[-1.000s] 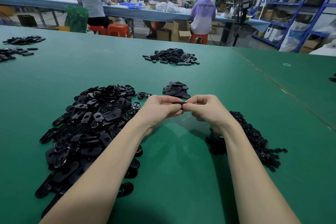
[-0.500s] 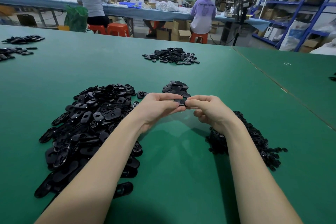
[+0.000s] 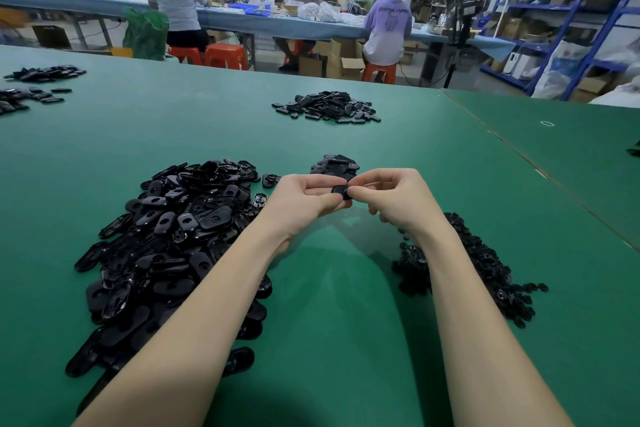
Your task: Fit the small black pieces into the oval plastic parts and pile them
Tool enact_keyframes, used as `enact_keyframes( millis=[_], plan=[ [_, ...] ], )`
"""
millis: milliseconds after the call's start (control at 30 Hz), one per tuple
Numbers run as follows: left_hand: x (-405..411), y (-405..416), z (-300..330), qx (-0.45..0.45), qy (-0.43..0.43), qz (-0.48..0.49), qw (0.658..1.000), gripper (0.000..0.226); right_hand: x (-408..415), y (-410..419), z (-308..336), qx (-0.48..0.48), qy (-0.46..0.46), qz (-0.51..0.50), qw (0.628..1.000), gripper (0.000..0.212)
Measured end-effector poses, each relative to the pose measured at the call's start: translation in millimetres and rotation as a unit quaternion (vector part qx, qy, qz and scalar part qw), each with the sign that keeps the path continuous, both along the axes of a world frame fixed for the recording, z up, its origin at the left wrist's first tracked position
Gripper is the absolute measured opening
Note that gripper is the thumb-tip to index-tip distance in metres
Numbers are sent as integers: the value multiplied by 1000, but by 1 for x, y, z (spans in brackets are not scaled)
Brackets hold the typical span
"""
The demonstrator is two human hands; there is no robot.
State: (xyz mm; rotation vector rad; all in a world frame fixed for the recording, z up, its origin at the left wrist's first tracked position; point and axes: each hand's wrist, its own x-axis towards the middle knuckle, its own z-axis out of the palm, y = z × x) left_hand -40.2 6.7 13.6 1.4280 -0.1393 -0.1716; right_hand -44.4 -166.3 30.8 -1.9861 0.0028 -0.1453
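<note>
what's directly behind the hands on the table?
A small pile of black oval parts lies on the green table, just beyond the left hand and right hand. Its near edge is hidden by the fingers.

Table [image 3: 346, 340]: bearing every pile.
Left: heap of oval plastic parts [image 3: 166, 246] lying beside the left forearm.
Right: heap of small pieces [image 3: 485, 270] lying behind the right forearm.
Centre: small pile [image 3: 334, 165] sitting just behind both hands.
Far centre: another pile [image 3: 327, 107] lying well behind.
</note>
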Motion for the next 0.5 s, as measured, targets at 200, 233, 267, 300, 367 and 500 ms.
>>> enact_keyframes(
  millis=[200, 233, 267, 300, 367, 500],
  plan=[
    [-1, -3, -2, 18, -8, 6, 1000, 29, 3, 3, -2, -21, 14, -23, 999, 5],
    [-1, -4, -2, 19, -8, 5, 1000, 29, 3, 3, -2, -13, 20, -24, 999, 6],
    [-1, -4, -2, 20, -9, 4, 1000, 29, 3, 3, -2, -3, 26, -26, 999, 6],
    [-1, -4, -3, 20, -10, 4, 1000, 29, 4, 3, -2, 4, 32, -30, 999, 6],
    [0, -6, -4, 21, -12, 4, 1000, 29, 4, 2, -3, 4, 44, -41, 998, 5],
    [1, -6, -6, 20, -13, 10, 1000, 28, 5, 0, -1, 28, 65, -34, 997, 7]
  ],
)
